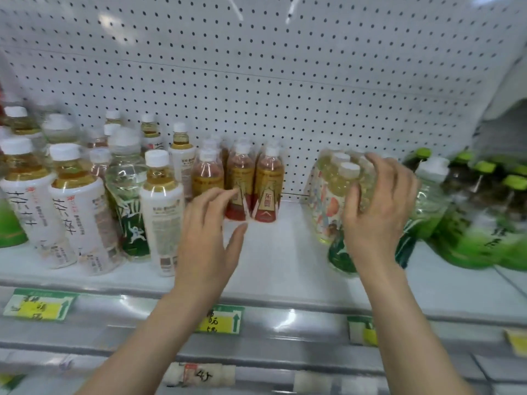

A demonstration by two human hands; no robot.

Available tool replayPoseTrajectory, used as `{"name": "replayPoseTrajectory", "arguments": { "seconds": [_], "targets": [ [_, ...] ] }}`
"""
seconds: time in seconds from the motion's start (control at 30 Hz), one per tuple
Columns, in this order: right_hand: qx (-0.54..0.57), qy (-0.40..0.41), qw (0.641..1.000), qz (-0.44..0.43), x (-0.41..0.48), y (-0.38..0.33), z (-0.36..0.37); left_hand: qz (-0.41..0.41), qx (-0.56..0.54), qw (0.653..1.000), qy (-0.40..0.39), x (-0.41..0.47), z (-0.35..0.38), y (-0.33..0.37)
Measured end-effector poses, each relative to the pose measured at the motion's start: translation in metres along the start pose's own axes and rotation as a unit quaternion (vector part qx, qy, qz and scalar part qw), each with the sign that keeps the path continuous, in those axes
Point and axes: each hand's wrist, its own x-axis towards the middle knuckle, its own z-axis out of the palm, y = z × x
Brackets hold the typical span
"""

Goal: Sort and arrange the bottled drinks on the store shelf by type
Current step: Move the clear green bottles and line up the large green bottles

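A: What stands on the shelf (pixel 273 252)?

B: Toward its left edge, white-capped plastic bottles (pixel 77 206) with white wrap labels and amber liquid showing in the clear necks. Among them stands a clear, ribbed bottle with a dark green label (pixel 128 192), holding a pale liquid. Near the middle, against the pegboard back panel (pixel 285 81), is a cluster of smaller bottles with red and gold labels (pixel 253 186), their contents reddish brown.

A: And the hands?

B: The left hand (pixel 208 238) is open, fingers spread and loosely curved, holding nothing; its fingertips are just in front of the red and gold bottles, and whether they touch I cannot tell. The right hand (pixel 376 209) is wrapped around a bottle with a pale, illustrated label (pixel 328 203), yellowish-green liquid in its clear bubbled shoulder and a white cap on top. That bottle leans and sits right of centre, with similar white caps close behind it.

A: Further right?

B: A green-labelled clear bottle (pixel 427 206) just beside the hand, then dark bottles with lime-green caps (pixel 490 201) at the right edge, blurred. Along the front edge runs a glossy price rail with green and yellow tags (pixel 222 319).
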Motion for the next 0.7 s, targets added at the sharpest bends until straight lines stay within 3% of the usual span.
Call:
{"name": "replayPoseTrajectory", "arguments": {
  "seconds": [0.13, 0.27, 0.37, 0.7],
  "targets": [
    [-0.06, 0.004, 0.995, 0.077, -0.001, 0.049, -0.029, -0.017, -0.089, 0.984, -0.151, 0.002, 0.057, 0.044],
    [-0.012, -0.105, 0.969, 0.221, -0.009, 0.085, -0.038, -0.079, -0.195, 0.945, -0.251, 0.005, 0.102, 0.083],
    [0.059, -0.171, 0.947, 0.264, -0.009, 0.095, -0.036, -0.12, -0.255, 0.923, -0.263, 0.01, 0.122, 0.104],
    [0.118, -0.179, 0.945, 0.245, -0.007, 0.088, -0.029, -0.167, -0.265, 0.923, -0.225, 0.012, 0.117, 0.114]
  ]
}}
